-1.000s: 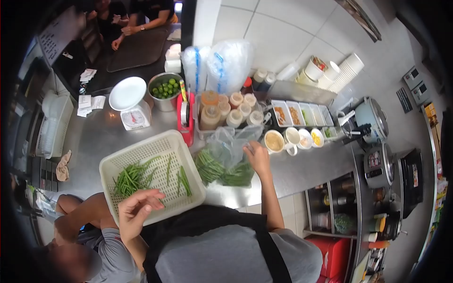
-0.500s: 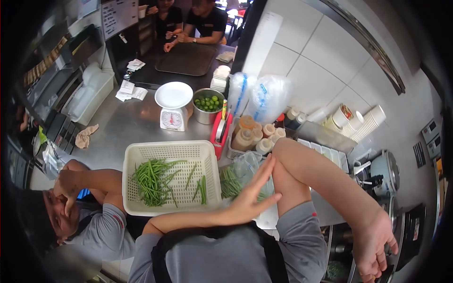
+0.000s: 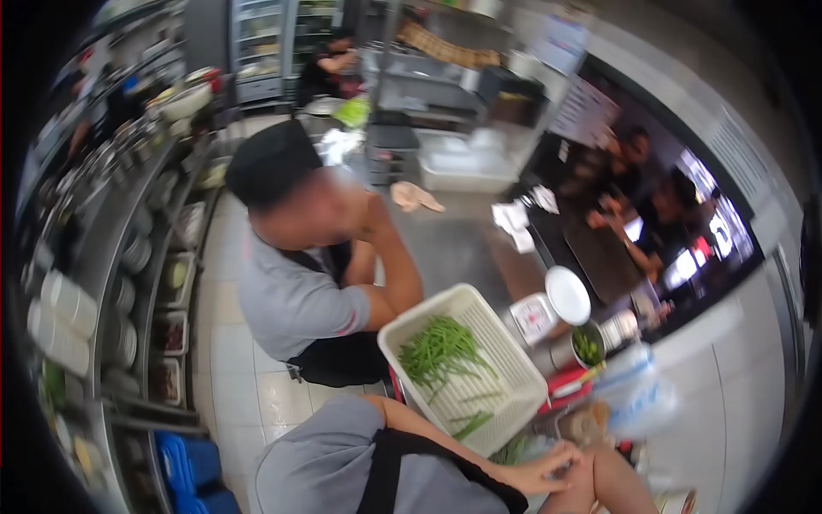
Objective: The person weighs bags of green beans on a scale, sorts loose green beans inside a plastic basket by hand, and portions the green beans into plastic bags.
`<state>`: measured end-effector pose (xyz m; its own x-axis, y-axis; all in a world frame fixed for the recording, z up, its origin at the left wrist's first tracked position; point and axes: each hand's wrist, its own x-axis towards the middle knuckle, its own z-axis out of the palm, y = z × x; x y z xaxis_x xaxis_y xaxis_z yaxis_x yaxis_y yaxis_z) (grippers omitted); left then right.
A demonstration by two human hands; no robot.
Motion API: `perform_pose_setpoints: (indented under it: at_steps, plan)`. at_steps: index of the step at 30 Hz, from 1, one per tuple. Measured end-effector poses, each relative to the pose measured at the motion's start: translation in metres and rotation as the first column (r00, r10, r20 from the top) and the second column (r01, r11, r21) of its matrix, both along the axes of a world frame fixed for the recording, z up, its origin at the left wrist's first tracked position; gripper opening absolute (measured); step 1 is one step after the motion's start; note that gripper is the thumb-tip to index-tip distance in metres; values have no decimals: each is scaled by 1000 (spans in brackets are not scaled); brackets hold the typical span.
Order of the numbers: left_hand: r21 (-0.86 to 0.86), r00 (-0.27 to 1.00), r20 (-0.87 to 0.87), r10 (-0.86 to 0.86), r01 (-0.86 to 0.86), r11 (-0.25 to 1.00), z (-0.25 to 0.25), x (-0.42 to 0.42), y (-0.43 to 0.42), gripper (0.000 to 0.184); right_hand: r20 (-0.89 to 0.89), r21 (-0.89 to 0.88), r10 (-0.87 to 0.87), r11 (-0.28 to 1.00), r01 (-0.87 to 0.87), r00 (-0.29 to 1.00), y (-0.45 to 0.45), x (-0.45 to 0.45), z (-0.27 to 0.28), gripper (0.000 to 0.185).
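My left hand [image 3: 548, 469] rests against my bent right arm [image 3: 610, 481] near the elbow, its fingers slightly curled and apart, with no object in it. My right hand is out of view beyond the bottom edge. Beside my left arm stands a cream perforated plastic basket [image 3: 524, 383]. Long green beans [image 3: 438, 347] lie heaped in its far-left part, with a small bunch [image 3: 473, 423] near the close side. More greens in a clear bag show partly between the basket and my left hand.
A co-worker [image 3: 295, 274] in a grey shirt stands left of the basket, a hand near the face. On the steel counter [image 3: 454, 248] are a white scale [image 3: 533, 317], a pot of green limes [image 3: 587, 344] and a cloth [image 3: 415, 197]. Shelves with dishes [image 3: 128, 257] line the left.
The view has swung left, bringing the co-worker, floor and shelves into sight. My right hand has gone out of view. My left hand stays by the right elbow, its fingers more bent.
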<state>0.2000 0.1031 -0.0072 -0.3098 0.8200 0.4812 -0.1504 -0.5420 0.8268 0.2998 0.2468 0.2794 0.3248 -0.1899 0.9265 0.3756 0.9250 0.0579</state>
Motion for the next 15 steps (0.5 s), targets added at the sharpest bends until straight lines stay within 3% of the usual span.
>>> perform_pose_setpoints:
  at_steps: [1, 3, 5, 6, 8, 10, 12, 14, 15]
  plan:
    - [-4, 998, -52, -19, 18, 1000, 3, -4, -2, 30, -22, -21, 33, 999, -34, 999, 9, -8, -1, 40]
    - [40, 961, 6, -275, 275, 961, 14, -13, -6, 21, -48, -121, 112, 986, -117, 993, 33, -29, -3, 42]
    - [23, 796, 135, -591, 593, 804, 34, -22, -27, 20, 9, -360, 238, 907, -219, 971, 72, -65, -16, 44]
    - [-38, 838, 51, -543, 545, 838, 54, -36, -48, 23, 113, -507, 330, 830, -232, 937, 102, -84, -24, 45]
    - [-109, 890, -51, -454, 447, 888, 62, -60, -72, 22, 392, -816, 673, 569, -102, 627, 203, -122, -70, 38]
    - [-131, 925, -99, -368, 354, 926, 43, -90, -85, 19, 699, -712, 631, 658, 244, 336, 292, -140, -141, 30]
    - [-83, 997, -45, -60, 56, 995, 41, -109, -124, 14, 754, -627, 528, 756, 189, 391, 347, -137, -213, 36]
    - [-152, 991, 22, 129, -124, 981, 17, -126, -162, 15, 732, -661, 547, 716, 226, 407, 360, -129, -247, 34]
    - [-231, 965, 146, 218, -181, 956, 12, -128, -182, 15, 721, -675, 553, 696, 244, 418, 364, -128, -255, 33]
